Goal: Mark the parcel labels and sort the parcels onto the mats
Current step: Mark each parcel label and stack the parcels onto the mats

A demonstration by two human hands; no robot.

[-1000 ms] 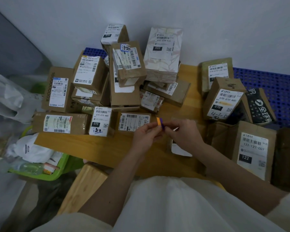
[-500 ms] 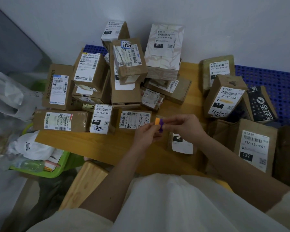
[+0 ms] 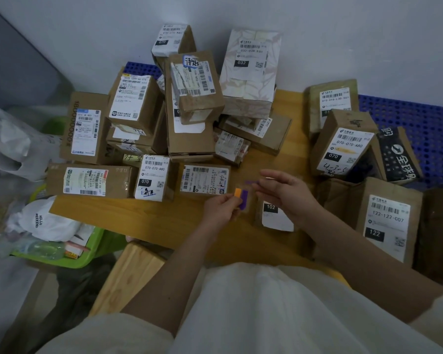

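Observation:
My left hand (image 3: 221, 209) pinches a small clear sheet of sticky tabs (image 3: 241, 198), one orange and one purple. My right hand (image 3: 288, 194) hovers just right of it and pinches a single purple tab (image 3: 251, 182) lifted off the sheet. Under my right hand a small brown parcel marked 102 (image 3: 273, 217) lies on the wooden table (image 3: 143, 221). Many labelled cardboard parcels (image 3: 192, 103) are piled at the back of the table. More parcels, such as the one marked 122 (image 3: 386, 221), stand on the right near a blue mat (image 3: 420, 118).
A green basket (image 3: 87, 254) with bags and bottles sits low on the left, beside white plastic bags (image 3: 13, 141). A wooden stool (image 3: 128, 274) stands in front of the table. A white wall closes off the back. A second blue mat (image 3: 138, 67) peeks out behind the pile.
My hands have come apart. The right hand has peeled a purple tab off the sheet and lifted it up and to the right, while the left hand has dropped slightly with the sheet.

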